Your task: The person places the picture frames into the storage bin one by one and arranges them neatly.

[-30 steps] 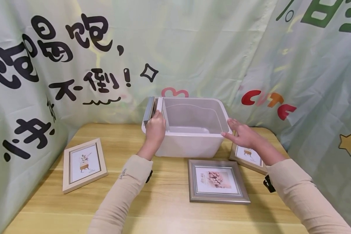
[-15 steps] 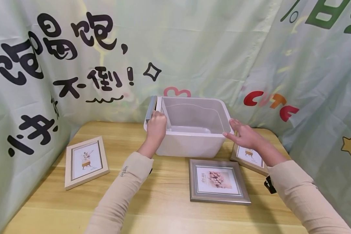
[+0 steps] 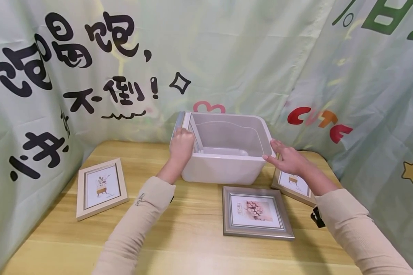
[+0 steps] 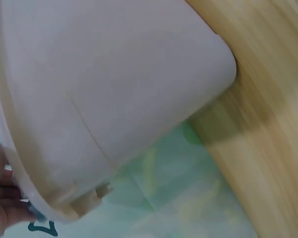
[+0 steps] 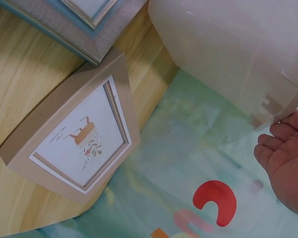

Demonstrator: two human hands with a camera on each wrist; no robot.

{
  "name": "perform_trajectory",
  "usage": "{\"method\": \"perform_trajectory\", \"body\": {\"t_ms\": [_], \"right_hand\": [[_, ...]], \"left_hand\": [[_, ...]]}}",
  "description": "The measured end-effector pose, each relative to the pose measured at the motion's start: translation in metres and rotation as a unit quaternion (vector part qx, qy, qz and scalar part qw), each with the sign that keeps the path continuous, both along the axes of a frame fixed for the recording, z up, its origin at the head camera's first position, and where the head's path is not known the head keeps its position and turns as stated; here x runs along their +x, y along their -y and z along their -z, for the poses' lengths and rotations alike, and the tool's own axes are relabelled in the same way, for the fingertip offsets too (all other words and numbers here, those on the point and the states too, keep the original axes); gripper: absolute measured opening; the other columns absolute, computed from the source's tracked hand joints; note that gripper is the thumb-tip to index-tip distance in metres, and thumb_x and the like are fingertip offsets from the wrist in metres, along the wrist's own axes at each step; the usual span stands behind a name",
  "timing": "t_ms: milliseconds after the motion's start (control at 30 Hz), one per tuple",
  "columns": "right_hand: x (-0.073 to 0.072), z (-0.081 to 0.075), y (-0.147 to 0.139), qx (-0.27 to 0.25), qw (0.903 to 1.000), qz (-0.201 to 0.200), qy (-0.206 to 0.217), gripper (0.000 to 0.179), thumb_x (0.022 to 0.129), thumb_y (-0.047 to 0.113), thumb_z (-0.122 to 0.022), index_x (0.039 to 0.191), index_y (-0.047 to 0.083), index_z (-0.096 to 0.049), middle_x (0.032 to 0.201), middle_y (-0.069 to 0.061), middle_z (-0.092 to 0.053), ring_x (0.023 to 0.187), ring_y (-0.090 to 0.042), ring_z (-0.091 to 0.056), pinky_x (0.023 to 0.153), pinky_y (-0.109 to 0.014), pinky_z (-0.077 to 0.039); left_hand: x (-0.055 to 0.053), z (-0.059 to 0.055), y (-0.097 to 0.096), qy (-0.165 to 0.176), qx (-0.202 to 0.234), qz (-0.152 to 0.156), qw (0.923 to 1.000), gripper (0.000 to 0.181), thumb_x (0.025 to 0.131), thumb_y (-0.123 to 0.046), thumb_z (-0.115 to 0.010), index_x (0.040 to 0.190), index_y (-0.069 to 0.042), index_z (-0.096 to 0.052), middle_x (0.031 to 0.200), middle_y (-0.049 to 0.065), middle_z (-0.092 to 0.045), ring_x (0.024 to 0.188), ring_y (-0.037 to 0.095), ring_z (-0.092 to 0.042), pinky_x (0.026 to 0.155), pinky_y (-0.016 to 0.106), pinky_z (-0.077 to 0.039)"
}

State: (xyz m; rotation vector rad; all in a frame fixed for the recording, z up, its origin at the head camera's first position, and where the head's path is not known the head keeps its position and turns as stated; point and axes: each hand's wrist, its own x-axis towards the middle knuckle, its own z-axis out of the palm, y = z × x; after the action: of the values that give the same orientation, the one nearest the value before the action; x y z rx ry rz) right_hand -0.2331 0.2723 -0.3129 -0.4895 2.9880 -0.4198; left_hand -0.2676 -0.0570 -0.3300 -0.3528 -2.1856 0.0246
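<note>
A pale grey plastic bin (image 3: 223, 170) stands toward the back of the table. My left hand (image 3: 181, 144) grips the top of a white-edged frame (image 3: 189, 121), which stands on edge inside the bin's left end. Beside it, against the left rim, is a blue-grey edged flat piece (image 3: 179, 123), partly hidden by the hand. In the left wrist view, curled fingers (image 4: 7, 198) show beyond the bin's rim. At the opposite end my right hand (image 3: 288, 157) holds the rim, thumb at the corner; the right wrist view shows its fingers (image 5: 283, 131) bent under the lip.
A silver picture frame (image 3: 228, 229) lies in front of the bin. A light wood frame (image 3: 122, 187) lies at the left of the table (image 3: 179, 244). Another wood-coloured frame (image 3: 294, 195) lies partly under my right arm. A printed curtain (image 3: 234, 65) closes off the back and sides.
My left hand has shifted slightly left with the white-edged frame, and the dark gap beside the blue-grey piece has closed. My right hand has stayed on the rim.
</note>
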Motion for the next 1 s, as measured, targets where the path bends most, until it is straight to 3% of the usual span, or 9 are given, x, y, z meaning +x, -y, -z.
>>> {"method": "perform_trajectory", "body": {"t_ms": [100,200,300,400,567,867,1000], "right_hand": [[0.001,0.001,0.0,0.0,1.0,-0.002,-0.001,0.081,0.092,0.049,-0.046,0.145,-0.005,-0.017,0.149,-0.03,-0.018,0.137,-0.046,-0.019,0.108,-0.06,-0.022],[0.002,0.002,0.0,0.004,0.9999,-0.006,-0.007,0.079,0.093,0.048,-0.046,0.144,-0.006,-0.019,0.149,-0.03,-0.019,0.137,-0.046,-0.019,0.109,-0.06,-0.022],[0.003,0.002,0.0,0.007,0.9999,-0.009,-0.012,0.078,0.093,0.047,-0.046,0.144,-0.007,-0.02,0.149,-0.03,-0.02,0.137,-0.046,-0.02,0.109,-0.059,-0.022],[0.004,0.001,0.0,0.01,0.9998,-0.008,-0.012,0.078,0.093,0.047,-0.045,0.144,-0.007,-0.02,0.149,-0.03,-0.02,0.137,-0.046,-0.02,0.109,-0.06,-0.022],[0.003,-0.001,0.0,0.013,0.9998,-0.01,-0.012,0.077,0.094,0.046,-0.044,0.144,-0.007,-0.019,0.149,-0.031,-0.019,0.137,-0.046,-0.019,0.109,-0.06,-0.022],[0.0,0.0,0.0,0.016,0.9998,-0.01,-0.006,0.079,0.093,0.048,-0.044,0.144,-0.007,-0.019,0.149,-0.031,-0.018,0.137,-0.046,-0.018,0.109,-0.06,-0.02],[-0.001,-0.001,0.0,0.018,0.9998,-0.012,-0.004,0.079,0.093,0.048,-0.044,0.144,-0.007,-0.019,0.149,-0.03,-0.018,0.138,-0.046,-0.018,0.11,-0.06,-0.02]], "left_hand": [[0.001,-0.003,0.009,-0.02,0.046,0.112,0.9924,0.01,0.079,-0.001,-0.063,0.079,0.009,-0.067,0.082,0.019,-0.068,0.086,0.032,-0.067,0.081,0.035,-0.055],[0.003,-0.006,0.02,-0.058,0.096,0.216,0.97,0.018,0.079,-0.005,-0.065,0.091,0.009,-0.066,0.095,0.022,-0.068,0.096,0.035,-0.066,0.084,0.038,-0.054],[0.005,-0.009,0.03,-0.072,0.129,0.259,0.9546,0.03,0.078,-0.006,-0.065,0.103,0.01,-0.064,0.106,0.025,-0.066,0.105,0.038,-0.062,0.089,0.042,-0.051],[0.009,-0.011,0.041,-0.057,0.15,0.263,0.9515,0.038,0.079,-0.009,-0.063,0.111,0.011,-0.061,0.111,0.026,-0.064,0.109,0.039,-0.059,0.091,0.045,-0.05],[0.015,-0.006,0.06,-0.016,0.157,0.24,0.9579,0.043,0.082,-0.015,-0.06,0.119,0.009,-0.058,0.118,0.025,-0.061,0.115,0.038,-0.056,0.094,0.046,-0.048],[0.024,0.021,0.09,0.036,0.165,0.231,0.9582,0.049,0.08,-0.021,-0.06,0.12,0.008,-0.057,0.123,0.027,-0.057,0.121,0.042,-0.049,0.101,0.051,-0.041],[0.029,0.032,0.103,0.079,0.153,0.218,0.9608,0.056,0.083,-0.029,-0.055,0.125,0.008,-0.053,0.13,0.029,-0.051,0.126,0.045,-0.043,0.107,0.053,-0.033]]}}
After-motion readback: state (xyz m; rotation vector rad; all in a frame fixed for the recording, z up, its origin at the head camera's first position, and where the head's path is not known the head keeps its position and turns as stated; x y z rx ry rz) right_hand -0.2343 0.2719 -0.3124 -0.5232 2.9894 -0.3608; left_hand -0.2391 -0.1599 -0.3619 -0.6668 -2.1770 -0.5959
